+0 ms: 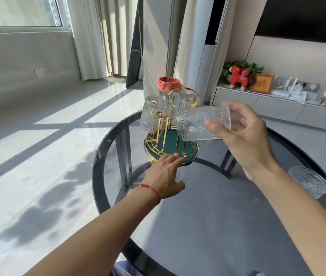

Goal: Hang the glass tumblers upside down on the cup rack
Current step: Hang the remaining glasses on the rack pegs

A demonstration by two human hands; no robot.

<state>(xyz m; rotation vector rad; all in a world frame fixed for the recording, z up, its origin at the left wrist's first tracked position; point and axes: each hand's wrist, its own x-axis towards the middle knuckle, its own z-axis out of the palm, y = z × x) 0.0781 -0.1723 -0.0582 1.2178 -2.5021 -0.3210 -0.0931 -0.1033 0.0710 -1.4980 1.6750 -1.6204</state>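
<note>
A gold wire cup rack [159,126] with a round green base [170,145] stands on the round dark glass table [208,216]. Three ribbed glass tumblers hang upside down on it: one at the left [151,114], one at the back [173,105], one at the back right [188,100]. My right hand [245,140] holds another ribbed tumbler [200,124] on its side, just right of the rack and above the base. My left hand [166,176] lies flat with its fingertips touching the base's front rim. One more tumbler [308,181] stands on the table at the right.
A bin with a red bag [169,83] stands on the floor behind the rack. A low cabinet [277,108] with a red toy horse [238,77], a frame and small items runs along the right wall. Curtains and a window are at the far left.
</note>
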